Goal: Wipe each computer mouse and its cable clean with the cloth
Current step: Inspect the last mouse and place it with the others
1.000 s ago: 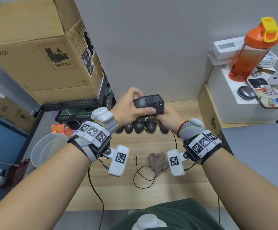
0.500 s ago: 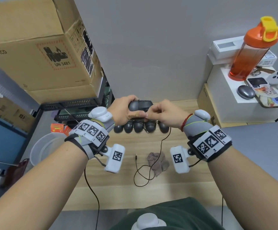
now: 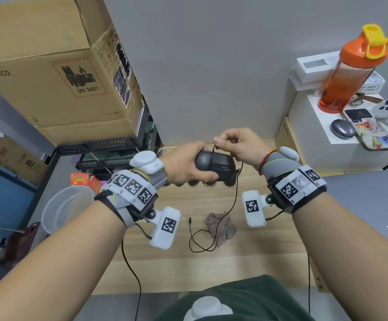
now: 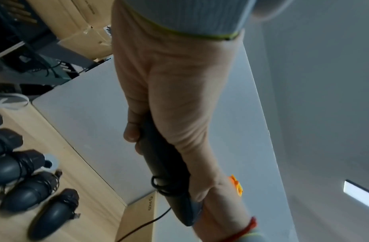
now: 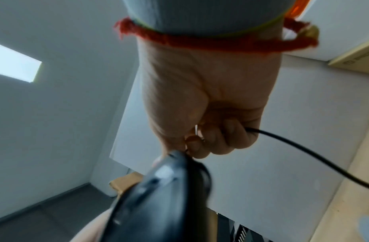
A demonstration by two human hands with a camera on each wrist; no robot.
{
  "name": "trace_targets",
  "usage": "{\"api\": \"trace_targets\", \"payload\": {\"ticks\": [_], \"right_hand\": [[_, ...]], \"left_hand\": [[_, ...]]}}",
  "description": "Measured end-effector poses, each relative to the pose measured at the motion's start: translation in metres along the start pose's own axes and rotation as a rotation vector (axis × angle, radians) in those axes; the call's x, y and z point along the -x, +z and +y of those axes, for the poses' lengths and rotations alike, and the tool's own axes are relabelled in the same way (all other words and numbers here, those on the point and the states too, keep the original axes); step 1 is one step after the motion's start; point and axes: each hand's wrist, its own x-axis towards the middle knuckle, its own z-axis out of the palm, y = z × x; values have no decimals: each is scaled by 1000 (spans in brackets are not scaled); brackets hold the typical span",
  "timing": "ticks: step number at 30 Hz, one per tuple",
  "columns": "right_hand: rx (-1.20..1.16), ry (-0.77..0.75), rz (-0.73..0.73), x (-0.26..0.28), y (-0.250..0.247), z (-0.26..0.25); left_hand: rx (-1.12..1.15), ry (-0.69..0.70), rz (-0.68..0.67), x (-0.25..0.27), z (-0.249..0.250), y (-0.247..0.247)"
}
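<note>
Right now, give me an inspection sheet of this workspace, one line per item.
Surface: wooden desk, bare patches between items.
Job's things: black mouse gripped in the left hand; four more mice in a row by the wall; cloth crumpled on the desk, untouched.
Clutter: orange bottle, grey laptop, cardboard box.
Grippers: right hand pinches the cable.
Cables: mouse cable hangs down across the cloth and loops on the desk.
Surroundings: grey wall.

My left hand (image 3: 186, 166) is covering the mouse's (image 3: 213, 166) near end. The other mice (image 4: 24, 180) are blurring, one cut off by the edge.
</note>
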Motion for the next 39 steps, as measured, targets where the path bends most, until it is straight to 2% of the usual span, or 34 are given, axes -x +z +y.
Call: {"api": "trace_targets", "payload": {"ticks": [2, 6, 8, 10, 13, 18, 23, 25, 29, 34, 39], "right_hand": [[-123, 5, -8, 3, 1, 5], [116, 37, 26, 8, 14, 5], [65, 10, 19, 11, 25, 7], [-5, 19, -38, 16, 32, 5], [80, 50, -156, 24, 36, -6], [193, -11, -249, 26, 24, -24], [54, -94, -142, 24, 2, -44], [35, -117, -142, 21, -1, -47], [26, -130, -61, 10, 0, -35], [-137, -51, 48, 6, -6, -12], [-27, -5, 55, 16, 10, -1]], "left_hand": [[89, 17, 49, 0, 1, -1], [128, 74, 217, -3, 4, -4], [175, 69, 329, -7, 2, -5], [200, 36, 438, -13, -3, -7], [151, -16, 514, -18, -11, -13], [-46, -103, 430, -18, -20, -22], [-194, -124, 245, -12, -16, -22], [-244, -114, 150, -10, -9, -17], [-193, -45, 14, -7, 4, -9], [-20, 26, 50, -4, 10, -13], [141, 96, 278, -9, 15, -12]]}}
